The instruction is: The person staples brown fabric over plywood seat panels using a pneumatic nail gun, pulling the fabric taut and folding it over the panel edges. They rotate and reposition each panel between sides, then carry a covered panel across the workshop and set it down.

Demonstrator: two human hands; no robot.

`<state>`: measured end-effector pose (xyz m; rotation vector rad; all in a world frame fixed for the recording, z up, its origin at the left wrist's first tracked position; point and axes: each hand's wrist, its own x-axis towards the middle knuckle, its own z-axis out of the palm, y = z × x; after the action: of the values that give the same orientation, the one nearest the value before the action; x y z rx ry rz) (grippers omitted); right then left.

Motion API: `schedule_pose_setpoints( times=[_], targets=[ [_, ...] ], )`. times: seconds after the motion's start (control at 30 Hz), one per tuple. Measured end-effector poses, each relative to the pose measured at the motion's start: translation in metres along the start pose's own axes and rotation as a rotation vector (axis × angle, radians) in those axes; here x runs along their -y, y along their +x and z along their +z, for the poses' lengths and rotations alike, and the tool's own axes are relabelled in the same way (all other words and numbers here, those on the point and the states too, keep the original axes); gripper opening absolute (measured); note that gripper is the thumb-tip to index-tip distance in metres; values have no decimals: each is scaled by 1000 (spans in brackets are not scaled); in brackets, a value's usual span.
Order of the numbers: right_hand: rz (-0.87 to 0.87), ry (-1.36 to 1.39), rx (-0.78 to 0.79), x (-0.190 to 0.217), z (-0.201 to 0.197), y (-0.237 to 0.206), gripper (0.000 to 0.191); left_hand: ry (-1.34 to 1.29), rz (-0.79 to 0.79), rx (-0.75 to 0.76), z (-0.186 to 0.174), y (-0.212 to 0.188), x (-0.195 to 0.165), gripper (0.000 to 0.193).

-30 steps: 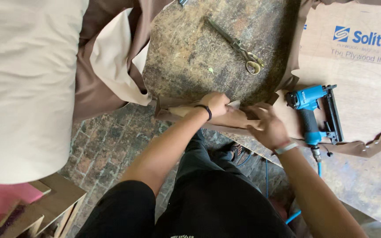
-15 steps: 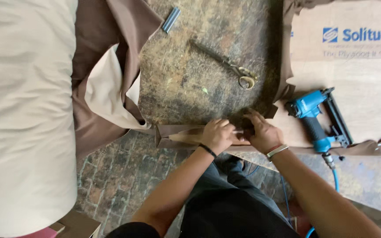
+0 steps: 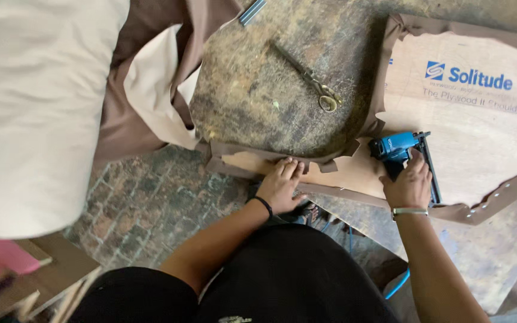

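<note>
A right hand (image 3: 413,182) closes around a blue staple gun (image 3: 397,149) on a plywood panel (image 3: 480,137), while the flat, open left hand (image 3: 282,185) presses brown fabric (image 3: 252,151) taut along its edge; keeping the fabric tight likely prevents wrinkles.

Bare forearms, a thin black band on the left wrist (image 3: 262,203), a silver bracelet (image 3: 408,211) on the right, black clothing.
</note>
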<state>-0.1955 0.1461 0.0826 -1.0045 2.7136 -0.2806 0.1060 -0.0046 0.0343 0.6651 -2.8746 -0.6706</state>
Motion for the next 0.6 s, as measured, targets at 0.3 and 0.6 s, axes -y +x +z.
schedule_pose_setpoints(
  times=[0.3, 0.6],
  targets=[
    [-11, 140, 265, 28, -5, -10, 76, 74, 17, 13, 3, -15, 16, 63],
    [233, 514, 650, 183, -13, -86, 25, -2, 188, -1, -6, -22, 40, 33]
  ],
)
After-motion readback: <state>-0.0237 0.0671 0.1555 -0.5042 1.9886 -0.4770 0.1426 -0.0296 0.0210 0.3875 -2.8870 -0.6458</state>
